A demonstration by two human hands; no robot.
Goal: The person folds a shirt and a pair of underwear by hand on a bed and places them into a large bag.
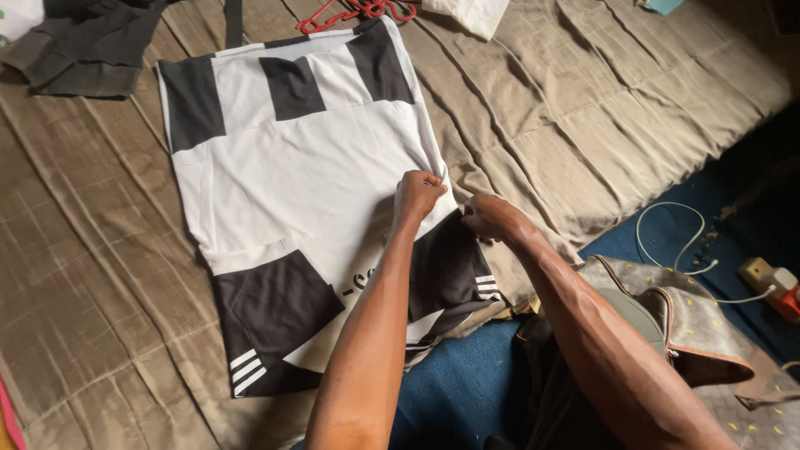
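Black-and-white striped jersey (pixel 308 192) spread flat, back up, on brown quilted bedding (pixel 583 125), centre of view; flat lay keeps panels smooth. Left hand (pixel 417 193) pinching the right side edge at mid-length, grip pressed together on fabric. Right hand (pixel 492 217) at 3 o'clock from it, also closed on the same edge, likely to hold the seam taut. Red hanger (pixel 358 10) at 12 o'clock beyond the hem. Patterned bag (pixel 692 317) at 4 o'clock.
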